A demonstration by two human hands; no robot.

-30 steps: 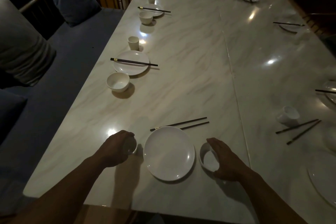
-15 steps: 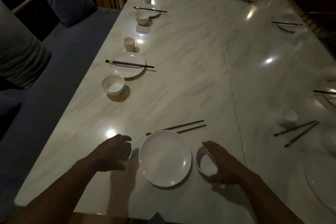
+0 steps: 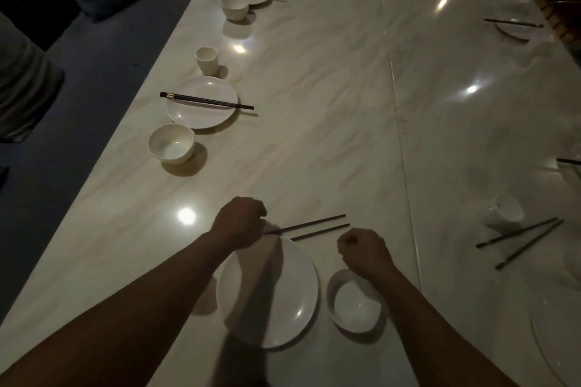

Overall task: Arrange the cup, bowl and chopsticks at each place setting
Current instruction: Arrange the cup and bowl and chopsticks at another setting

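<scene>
A white plate lies at the near table edge, my left forearm crossing over its left side. Right of it sits a white bowl. Beyond the plate lie two dark chopsticks, slightly apart. My left hand covers their left ends, fingers curled down onto them, and one stick emerges from under the knuckles. My right hand hovers just near of the sticks' right tips, fingers curled, holding nothing. My left forearm hides the cup of this setting.
Along the left edge stand a bowl, a plate with chopsticks across it and a cup, with more settings farther back. At right lie a tipped cup, crossed chopsticks and a plate. A blue bench runs along the left.
My left hand let go of the cup and my right hand let go of the bowl. Both moved forward to the chopsticks beyond the plate, and the camera leaned closer.
</scene>
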